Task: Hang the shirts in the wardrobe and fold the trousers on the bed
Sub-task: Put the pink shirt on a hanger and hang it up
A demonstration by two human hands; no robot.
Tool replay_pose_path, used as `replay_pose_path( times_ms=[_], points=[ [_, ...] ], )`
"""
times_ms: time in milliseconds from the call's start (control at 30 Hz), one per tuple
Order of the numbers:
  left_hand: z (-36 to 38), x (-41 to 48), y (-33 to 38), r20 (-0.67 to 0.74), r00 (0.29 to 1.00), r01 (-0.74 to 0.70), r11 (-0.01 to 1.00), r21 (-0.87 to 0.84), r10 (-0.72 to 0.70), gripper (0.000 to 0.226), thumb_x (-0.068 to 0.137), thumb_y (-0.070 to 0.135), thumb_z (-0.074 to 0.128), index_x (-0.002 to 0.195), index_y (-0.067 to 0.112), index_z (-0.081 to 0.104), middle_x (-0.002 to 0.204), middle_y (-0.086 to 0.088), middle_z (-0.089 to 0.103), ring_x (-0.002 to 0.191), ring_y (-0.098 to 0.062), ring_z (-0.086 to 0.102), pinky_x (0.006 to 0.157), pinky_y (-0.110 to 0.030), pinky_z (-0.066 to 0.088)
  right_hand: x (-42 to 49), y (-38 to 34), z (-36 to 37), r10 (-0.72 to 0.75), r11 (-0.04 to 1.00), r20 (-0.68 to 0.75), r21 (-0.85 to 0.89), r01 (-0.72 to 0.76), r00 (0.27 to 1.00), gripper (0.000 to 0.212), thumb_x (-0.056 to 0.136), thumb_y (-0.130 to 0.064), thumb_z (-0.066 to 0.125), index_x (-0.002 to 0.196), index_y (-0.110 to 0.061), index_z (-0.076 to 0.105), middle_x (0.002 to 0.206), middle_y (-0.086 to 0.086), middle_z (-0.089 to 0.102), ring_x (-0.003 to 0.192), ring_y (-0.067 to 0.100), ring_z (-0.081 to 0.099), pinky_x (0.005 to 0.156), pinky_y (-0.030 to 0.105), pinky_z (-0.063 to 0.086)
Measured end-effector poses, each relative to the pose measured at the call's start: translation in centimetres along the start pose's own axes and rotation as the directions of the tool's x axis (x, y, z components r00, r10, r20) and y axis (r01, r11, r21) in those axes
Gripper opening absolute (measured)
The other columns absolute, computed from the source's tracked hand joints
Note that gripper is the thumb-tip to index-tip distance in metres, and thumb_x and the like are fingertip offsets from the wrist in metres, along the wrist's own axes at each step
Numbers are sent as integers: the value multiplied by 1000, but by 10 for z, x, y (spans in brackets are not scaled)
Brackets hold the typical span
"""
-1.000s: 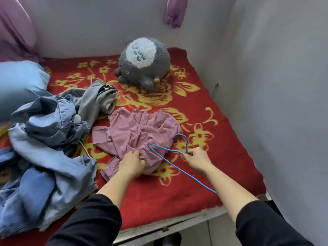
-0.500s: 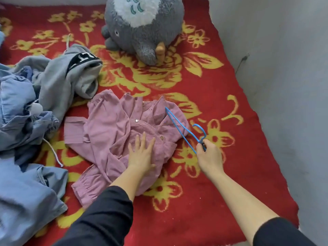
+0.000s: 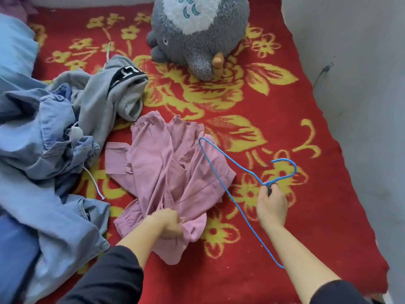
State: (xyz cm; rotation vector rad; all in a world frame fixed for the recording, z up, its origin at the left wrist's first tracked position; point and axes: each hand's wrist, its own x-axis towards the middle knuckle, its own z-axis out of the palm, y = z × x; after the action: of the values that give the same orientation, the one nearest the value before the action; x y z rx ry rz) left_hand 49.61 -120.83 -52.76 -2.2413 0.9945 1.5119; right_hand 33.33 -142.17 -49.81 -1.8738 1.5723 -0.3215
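Bed blanket (image 3: 285, 119): red with yellow flowers, filling most of the view, with a grey wall (image 3: 361, 84) along its right edge. Heap of blue clothes (image 3: 32, 132): crumpled on the left side of the blanket, running from the near edge to a pale blue pillow (image 3: 15, 47) at far left. Plush toy (image 3: 197, 36): grey with a white belly, sitting at the far middle. Grey garment (image 3: 105, 93): a black band with white lettering shows; it lies against the far right of the blue heap. Pink shirt (image 3: 166, 163): rumpled on the blanket at near centre, just right of the heap and just near of the grey garment. Blue wire hanger (image 3: 267, 183): tilted, its far corner over the shirt's right side, hook pointing right. Left hand (image 3: 168, 224): fingers curled, bunching the shirt's near edge. Right hand (image 3: 271, 205): fingers closed round the hanger's twisted neck, just below the hook.
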Motion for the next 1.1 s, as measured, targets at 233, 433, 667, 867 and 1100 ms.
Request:
replay_pose_path(
  times_ms=[233,433,667,867,1100],
  points=[
    [-1,-9,-1,-378,898,-26,830,-557,-226,16,74,33,61,77,21,51,75,2,60,72,-23,62,59,-34,45,2,-15,-4,35,996,-41,83,-31,999,12,94,-12,49,95,-8,60,87,18,64,85,36,58,65,30,27],
    [-31,24,9,-482,769,-60,704,-707,-419,32,80,30,65,107,14,60,103,-13,65,108,-36,58,87,-42,48,2,-9,6,92,989,50,110,-97,994,5,91,-13,52,92,-15,56,69,4,56,70,29,53,64,31,30],
    [2,-12,42,-452,878,-475,392,-788,154,16,87,12,57,83,21,70,59,9,51,53,-8,44,47,-19,41,-4,-16,25,114,971,293,169,-169,949,36,88,-23,65,57,-11,51,45,-9,40,48,12,38,49,24,30],
    [9,-26,59,-291,912,-362,235,-902,291,28,89,-4,51,108,4,70,55,9,56,48,-4,48,47,-12,39,-26,-40,44,217,920,609,132,-368,762,46,75,-39,78,47,-21,47,43,-7,32,39,9,27,38,21,22],
    [2,-30,42,-218,958,-266,285,-921,189,34,78,4,51,97,18,75,96,-4,73,86,-10,62,75,-20,49,-21,-41,33,240,869,518,262,-419,821,30,77,-1,71,56,-14,53,62,2,43,65,15,38,56,28,29]
  ],
)
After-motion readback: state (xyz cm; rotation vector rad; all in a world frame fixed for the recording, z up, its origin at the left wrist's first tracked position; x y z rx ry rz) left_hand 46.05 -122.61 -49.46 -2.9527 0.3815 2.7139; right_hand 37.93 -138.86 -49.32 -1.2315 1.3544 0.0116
